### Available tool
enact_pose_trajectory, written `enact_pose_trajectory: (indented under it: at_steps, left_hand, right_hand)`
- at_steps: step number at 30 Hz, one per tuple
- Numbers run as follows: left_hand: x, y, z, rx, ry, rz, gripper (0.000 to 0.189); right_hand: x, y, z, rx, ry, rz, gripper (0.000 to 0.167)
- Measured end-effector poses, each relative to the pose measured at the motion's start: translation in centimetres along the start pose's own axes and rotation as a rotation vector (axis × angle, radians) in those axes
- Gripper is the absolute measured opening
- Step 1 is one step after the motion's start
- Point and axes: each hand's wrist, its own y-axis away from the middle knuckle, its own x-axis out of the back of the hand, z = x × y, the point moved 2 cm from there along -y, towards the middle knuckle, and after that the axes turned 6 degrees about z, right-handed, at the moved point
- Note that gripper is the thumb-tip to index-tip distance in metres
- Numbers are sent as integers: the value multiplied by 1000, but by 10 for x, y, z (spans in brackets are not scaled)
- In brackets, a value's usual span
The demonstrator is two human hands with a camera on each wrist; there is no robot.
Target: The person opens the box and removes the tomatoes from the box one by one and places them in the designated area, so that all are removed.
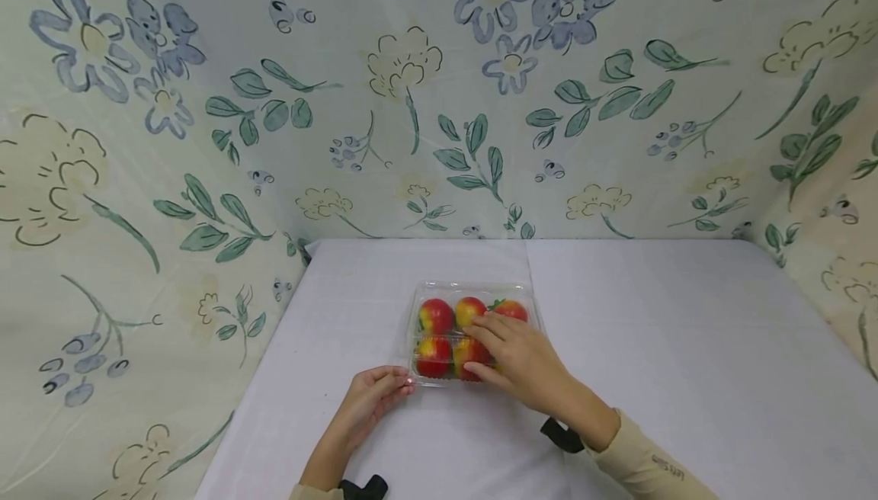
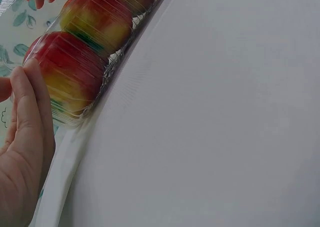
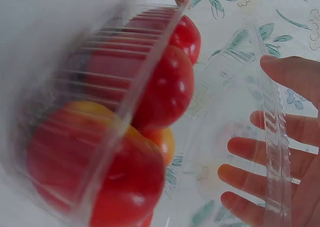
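A clear plastic clamshell box point(image 1: 473, 287) lies on the table, holding several red-and-yellow, apple-like fruits point(image 1: 436, 316). My left hand point(image 1: 370, 402) pinches the box's near left corner between thumb and fingers; in the left wrist view, its fingers point(image 2: 31, 99) lie against the box's end. Over the right part of the box is my right hand point(image 1: 523, 355), hiding some of the fruit. The right wrist view shows the clear lid point(image 3: 280, 187) raised away from the fruit-filled base. My right fingers point(image 3: 250, 152) are spread, nearly straight, along the lid's outer side.
White cloth covers the table point(image 1: 652, 317). Behind and beside it hangs a floral-printed curtain point(image 1: 411, 180). Dark straps or mounts point(image 1: 562, 434) sit at both wrists.
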Motion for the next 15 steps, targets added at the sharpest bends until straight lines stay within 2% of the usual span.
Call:
enact_pose_trajectory:
  at_steps: [5,15]
  left_hand:
    - [0,0,0,0,-7,1,25]
    - [0,-1,1,5,1,-5,22]
  right_hand:
    - [7,-9,3,-10,20,30,45]
    - [22,-25,14,-77,-14,63,45]
